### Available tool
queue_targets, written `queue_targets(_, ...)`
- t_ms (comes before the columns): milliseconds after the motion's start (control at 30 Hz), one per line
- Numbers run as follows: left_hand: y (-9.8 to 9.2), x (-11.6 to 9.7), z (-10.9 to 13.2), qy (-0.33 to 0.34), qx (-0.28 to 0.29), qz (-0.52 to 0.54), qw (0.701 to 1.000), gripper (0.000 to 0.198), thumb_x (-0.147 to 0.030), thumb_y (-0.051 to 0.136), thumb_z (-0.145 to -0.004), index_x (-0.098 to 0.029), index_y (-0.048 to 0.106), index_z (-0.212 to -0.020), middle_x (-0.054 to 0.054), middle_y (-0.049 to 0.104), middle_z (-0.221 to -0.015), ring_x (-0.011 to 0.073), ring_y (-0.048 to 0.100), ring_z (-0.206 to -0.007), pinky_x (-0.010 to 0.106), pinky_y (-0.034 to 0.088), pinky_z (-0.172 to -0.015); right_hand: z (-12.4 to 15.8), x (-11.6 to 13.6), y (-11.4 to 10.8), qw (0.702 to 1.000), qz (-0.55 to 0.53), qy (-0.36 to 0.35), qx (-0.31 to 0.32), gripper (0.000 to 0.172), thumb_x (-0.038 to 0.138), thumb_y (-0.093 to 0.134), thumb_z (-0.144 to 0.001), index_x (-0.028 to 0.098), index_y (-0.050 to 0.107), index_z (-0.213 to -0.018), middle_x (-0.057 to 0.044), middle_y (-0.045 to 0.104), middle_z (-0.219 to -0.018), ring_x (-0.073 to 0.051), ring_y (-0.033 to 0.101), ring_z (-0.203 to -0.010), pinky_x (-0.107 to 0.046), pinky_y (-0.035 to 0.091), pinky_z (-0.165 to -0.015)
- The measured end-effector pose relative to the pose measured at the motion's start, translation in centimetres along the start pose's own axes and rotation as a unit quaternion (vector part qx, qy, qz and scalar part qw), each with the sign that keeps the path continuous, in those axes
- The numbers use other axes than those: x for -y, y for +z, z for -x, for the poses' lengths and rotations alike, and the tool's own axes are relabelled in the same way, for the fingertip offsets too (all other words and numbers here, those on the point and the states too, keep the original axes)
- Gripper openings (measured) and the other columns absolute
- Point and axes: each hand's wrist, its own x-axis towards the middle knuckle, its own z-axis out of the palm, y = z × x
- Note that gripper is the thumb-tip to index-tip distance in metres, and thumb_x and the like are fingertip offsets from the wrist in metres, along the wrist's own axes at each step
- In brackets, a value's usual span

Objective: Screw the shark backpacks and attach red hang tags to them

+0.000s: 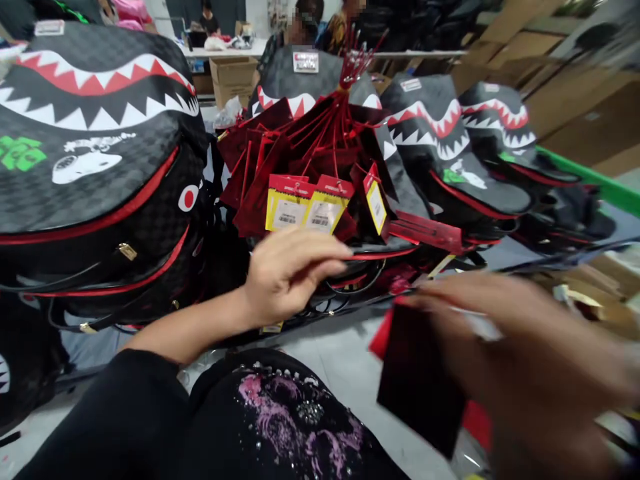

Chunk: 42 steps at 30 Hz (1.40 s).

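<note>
My left hand (295, 270) is raised in front of the middle backpack (280, 72), with thumb and fingers brought together. Whether something thin is pinched there I cannot make out. Just above it, a big bundle of dark red hang tags (300, 147) with red strings lies on that backpack. Several yellow-and-red barcode labels (327, 203) hang among them. Lower right, my right hand (505, 353), smeared by motion, is closed on a black and red hang tag (420, 380).
A large shark-mouth backpack (100, 193) stands at the left. Two more, a nearer backpack (450, 160) and a farther backpack (500, 120), line the right beside a green edge (590, 177). Cardboard boxes (585, 120) are stacked behind. People sit near a table (225, 50) at the back.
</note>
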Motion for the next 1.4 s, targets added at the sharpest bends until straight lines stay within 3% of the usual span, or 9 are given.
queue_targets(100, 0.3, 0.9, 5.1, -0.134, 0.075, 0.112, 0.982, 0.018, -0.023, 0.062, -0.088, -0.02, 0.068, -0.104, 0.006, 0.073, -0.102, 0.0175, 0.068, -0.097, 0.033, 0.056, -0.087, 1.8, 4.0, 4.4, 0.995, -0.085, 0.017, 0.041, 0.014, 0.021, 0.053, -0.091, 0.027, 0.065, -0.091, -0.002, 0.07, -0.079, -0.018, 0.065, -0.07, -0.032, 0.054, -0.066)
queue_targets(233, -0.6, 2.1, 9.3, -0.281, 0.055, 0.204, 0.936, 0.012, -0.022, 0.062, -0.087, -0.02, 0.073, -0.087, 0.005, 0.075, -0.097, 0.0175, 0.07, -0.094, 0.032, 0.056, -0.088, 3.2, 7.1, 10.2, 0.971, -0.185, 0.114, 0.094, 0.02, 0.022, 0.048, -0.09, 0.024, 0.065, -0.078, -0.002, 0.07, -0.072, -0.017, 0.066, -0.067, -0.03, 0.054, -0.064)
queue_targets(433, -3.0, 3.6, 11.6, -0.385, 0.025, 0.295, 0.874, 0.01, -0.021, 0.065, -0.082, -0.018, 0.074, -0.085, 0.006, 0.075, -0.1, 0.0194, 0.07, -0.094, 0.033, 0.056, -0.089, 3.0, 9.5, 12.7, 0.944, -0.258, 0.17, 0.12, 0.017, 0.022, 0.053, -0.09, 0.022, 0.066, -0.08, 0.001, 0.071, -0.072, -0.014, 0.067, -0.064, -0.023, 0.052, -0.061)
queue_targets(600, -4.9, 4.7, 11.5, -0.353, 0.032, 0.175, 0.919, 0.015, -0.025, 0.06, -0.086, -0.019, 0.073, -0.083, 0.004, 0.075, -0.088, 0.0173, 0.07, -0.083, 0.03, 0.056, -0.081, 1.3, 8.3, 13.4, 0.985, 0.002, 0.165, 0.047, 0.024, 0.031, 0.051, -0.094, 0.019, 0.067, -0.108, -0.007, 0.073, -0.087, -0.021, 0.069, -0.077, -0.031, 0.05, -0.072)
queue_targets(733, -5.4, 5.6, 11.2, -0.294, 0.08, 0.068, 0.95, 0.017, -0.023, 0.058, -0.089, -0.02, 0.072, -0.098, 0.004, 0.074, -0.092, 0.0153, 0.068, -0.078, 0.027, 0.054, -0.076, 0.9, 7.1, 14.0, 0.966, 0.149, 0.149, 0.149, 0.028, 0.028, 0.047, -0.094, 0.019, 0.063, -0.116, -0.006, 0.073, -0.083, -0.021, 0.068, -0.067, -0.029, 0.041, -0.056)
queue_targets(833, -5.0, 6.6, 11.2, -0.285, 0.107, 0.033, 0.952, 0.025, -0.02, 0.056, -0.089, -0.022, 0.067, -0.111, 0.004, 0.074, -0.097, 0.0155, 0.068, -0.081, 0.027, 0.052, -0.077, 1.2, 7.0, 14.1, 0.963, 0.148, 0.151, 0.168, 0.025, 0.029, 0.045, -0.095, 0.019, 0.062, -0.111, -0.006, 0.072, -0.092, -0.021, 0.068, -0.073, -0.027, 0.041, -0.057)
queue_targets(1033, -4.3, 7.8, 10.4, -0.279, 0.177, -0.1, 0.938, 0.023, -0.02, 0.05, -0.092, -0.023, 0.07, -0.103, 0.003, 0.072, -0.091, 0.0164, 0.066, -0.08, 0.027, 0.049, -0.075, 1.7, 6.7, 14.0, 0.953, 0.16, 0.171, 0.194, 0.025, 0.03, 0.047, -0.094, 0.02, 0.059, -0.114, -0.007, 0.072, -0.094, -0.021, 0.068, -0.073, -0.028, 0.04, -0.053)
queue_targets(1233, -4.0, 7.6, 8.7, -0.253, 0.277, -0.177, 0.91, 0.024, -0.026, 0.048, -0.093, -0.026, 0.071, -0.101, 0.003, 0.071, -0.091, 0.0183, 0.066, -0.081, 0.027, 0.047, -0.068, 3.4, 5.4, 13.9, 0.96, -0.029, 0.254, 0.11, 0.029, 0.033, 0.046, -0.093, 0.019, 0.051, -0.118, -0.006, 0.072, -0.092, -0.019, 0.069, -0.074, -0.028, 0.051, -0.064)
queue_targets(1400, -2.1, 7.0, 7.5, -0.242, 0.304, -0.158, 0.908, 0.023, -0.023, 0.049, -0.091, -0.025, 0.071, -0.098, 0.004, 0.071, -0.092, 0.0211, 0.067, -0.086, 0.029, 0.047, -0.07, 3.7, 4.6, 14.0, 0.966, -0.031, 0.237, 0.099, 0.022, 0.03, 0.044, -0.092, 0.02, 0.061, -0.101, -0.009, 0.071, -0.093, -0.023, 0.069, -0.086, -0.032, 0.051, -0.074)
